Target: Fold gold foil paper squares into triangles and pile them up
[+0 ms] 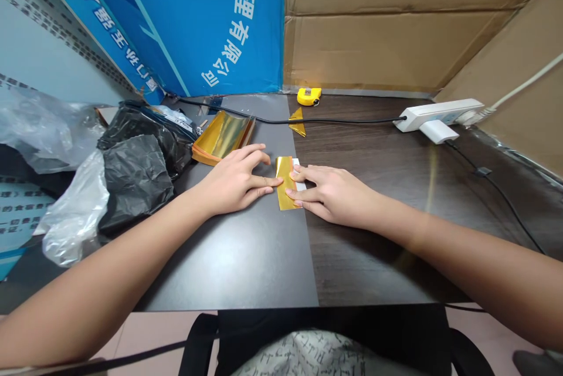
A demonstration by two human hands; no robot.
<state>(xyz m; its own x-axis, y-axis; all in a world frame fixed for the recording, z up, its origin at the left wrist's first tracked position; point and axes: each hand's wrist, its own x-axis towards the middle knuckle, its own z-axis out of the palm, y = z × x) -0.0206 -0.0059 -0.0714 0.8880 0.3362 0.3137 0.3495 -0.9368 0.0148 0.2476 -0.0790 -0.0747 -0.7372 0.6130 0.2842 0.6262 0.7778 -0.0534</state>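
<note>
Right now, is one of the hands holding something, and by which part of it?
Nothing is lifted. The right hand presses the gold foil sheet flat with its fingertips, near its right edge; the left hand only touches its left edge.

From where I stand, the person's left forearm (109, 264) and right forearm (466, 276) are bare as far as they can be seen, running out past the edges of the view and ending in a slim-fingered left hand (233, 179) and right hand (336, 200) with short nails. At the near edge, a pale garment (303, 355) printed with dark, script-like marks sits beneath a black panel (329, 320) with black straps (200, 344) on either side.
</note>
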